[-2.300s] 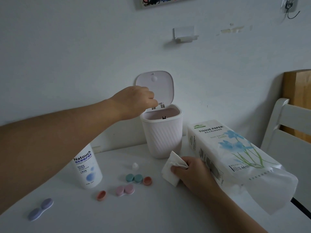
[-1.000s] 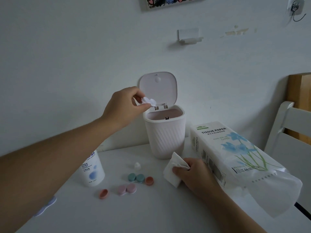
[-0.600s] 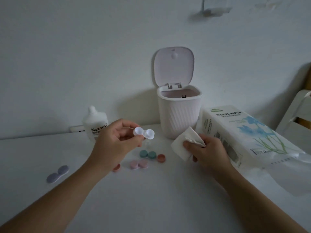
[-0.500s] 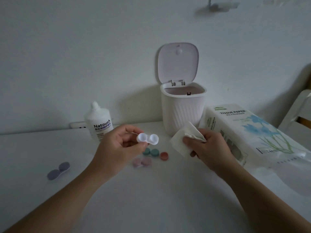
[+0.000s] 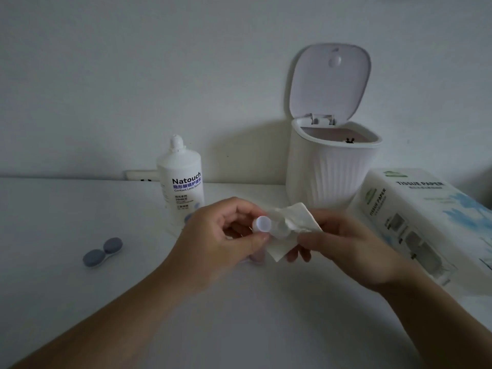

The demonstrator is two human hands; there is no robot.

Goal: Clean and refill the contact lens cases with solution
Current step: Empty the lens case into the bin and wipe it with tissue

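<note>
Above table: L hand pinches clear case; R hand presses tissue in.

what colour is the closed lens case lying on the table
Grey-blue lens case, seen in the head view.

A plain white wall fills the upper half of the view, unmarked and evenly shaded in dim, cool light. Below it runs a white desk. At about 10 o'clock, a white socket strip sits where the desk meets the wall.
</note>
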